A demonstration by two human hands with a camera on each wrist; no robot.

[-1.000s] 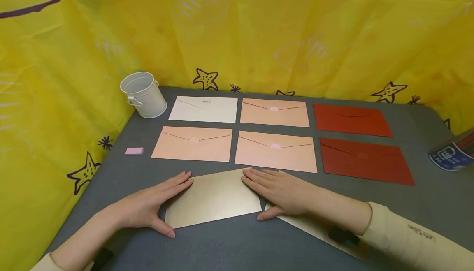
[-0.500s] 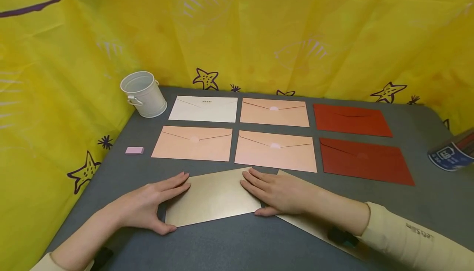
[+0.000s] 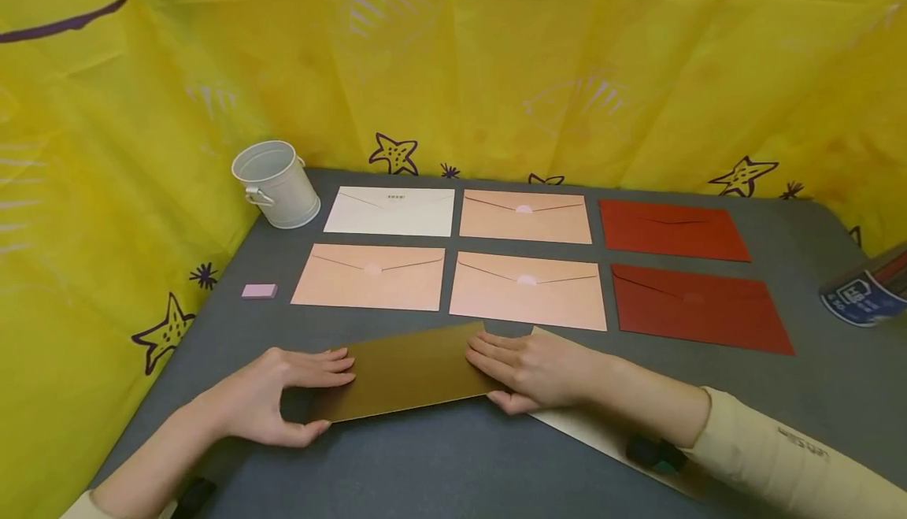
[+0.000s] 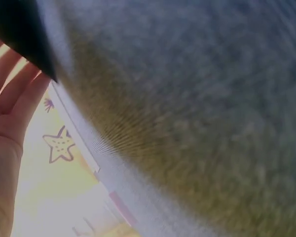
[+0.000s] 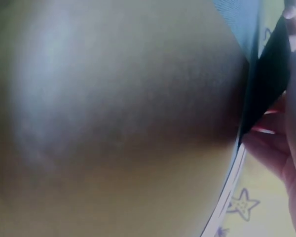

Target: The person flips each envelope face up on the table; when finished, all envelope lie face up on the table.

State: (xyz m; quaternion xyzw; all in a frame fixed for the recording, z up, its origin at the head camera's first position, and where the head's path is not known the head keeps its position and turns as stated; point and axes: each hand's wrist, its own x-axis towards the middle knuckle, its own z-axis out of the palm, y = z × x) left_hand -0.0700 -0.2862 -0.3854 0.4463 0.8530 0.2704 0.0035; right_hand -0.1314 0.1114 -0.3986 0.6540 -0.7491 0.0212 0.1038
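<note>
Between my hands in the head view, a plain gold envelope is tilted, its near edge raised off the table. My left hand pinches its left end, thumb at the near corner and fingers on top. The right end is held by my right hand, fingers over the far corner and thumb at the near one. In the left wrist view the envelope is a dark shape at the fingertips; the right wrist view shows the envelope edge-on and dark. A second gold envelope lies partly hidden beneath my right forearm.
Two rows of envelopes lie behind: a white one, several peach ones and two red ones. A white bucket and pink eraser-like block stand left; a blue-labelled can is right. Yellow cloth hangs behind.
The gold envelope, flat and bright before, is now tilted up at its near edge and looks darker. My left fingers have slid slightly left and the thumb has risen with the corner.
</note>
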